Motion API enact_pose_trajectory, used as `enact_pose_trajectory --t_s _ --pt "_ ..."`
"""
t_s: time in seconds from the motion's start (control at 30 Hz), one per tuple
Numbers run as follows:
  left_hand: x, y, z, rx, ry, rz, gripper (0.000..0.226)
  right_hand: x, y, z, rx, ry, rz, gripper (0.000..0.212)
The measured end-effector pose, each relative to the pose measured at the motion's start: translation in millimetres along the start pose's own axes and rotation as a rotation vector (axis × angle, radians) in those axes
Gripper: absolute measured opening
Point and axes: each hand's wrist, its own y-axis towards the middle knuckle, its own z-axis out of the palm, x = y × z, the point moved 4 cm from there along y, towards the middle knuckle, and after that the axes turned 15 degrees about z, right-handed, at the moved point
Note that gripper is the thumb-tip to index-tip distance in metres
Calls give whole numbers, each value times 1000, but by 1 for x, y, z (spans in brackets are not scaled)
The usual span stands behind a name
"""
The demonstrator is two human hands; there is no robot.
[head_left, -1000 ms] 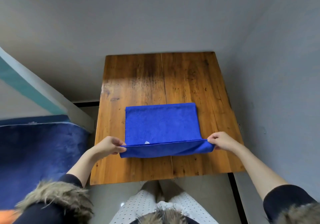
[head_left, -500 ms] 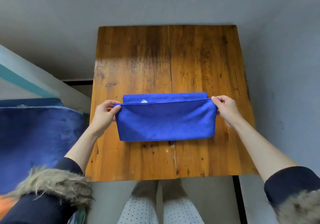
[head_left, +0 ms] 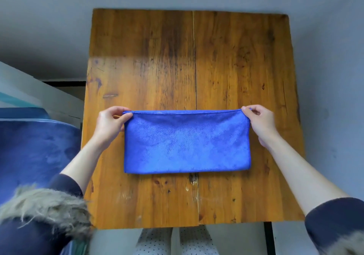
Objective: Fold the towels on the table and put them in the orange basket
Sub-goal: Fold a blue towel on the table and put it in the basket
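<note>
A blue towel point(head_left: 187, 142) lies folded in half on the wooden table point(head_left: 189, 61), a long flat rectangle with its fold toward me. My left hand point(head_left: 110, 124) pinches its far left corner and my right hand point(head_left: 260, 122) pinches its far right corner. Both far edges lie lined up along one straight line. The orange basket is out of view.
A blue upholstered seat point(head_left: 35, 156) stands left of the table beside a white and teal panel point(head_left: 29, 95). Grey walls close in behind and to the right. My legs point(head_left: 175, 243) show below the table's near edge.
Both hands carried the towel's near edge up and over to the far edge, folding it in half. The view tilted down and closer to the table.
</note>
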Motion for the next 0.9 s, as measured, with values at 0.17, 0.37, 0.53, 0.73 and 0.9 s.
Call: enact_pose_trajectory --t_s 0.17,0.37,0.53,0.73,0.9 --pt "4 9 4 -4 14 21 14 -5 10 6 -30 39 44 12" --pt "10 14 8 6 90 -11 5 -7 16 15 -56 58 95 16" --pt "7 14 12 -52 475 93 23 2 12 20 -307 -157 20 27" --pt "-24 -38 72 83 847 590 46 -2 -68 79 -313 -574 -632 39" --pt "-3 -52 120 264 968 604 52 -41 -91 140 -178 -906 -807 52"
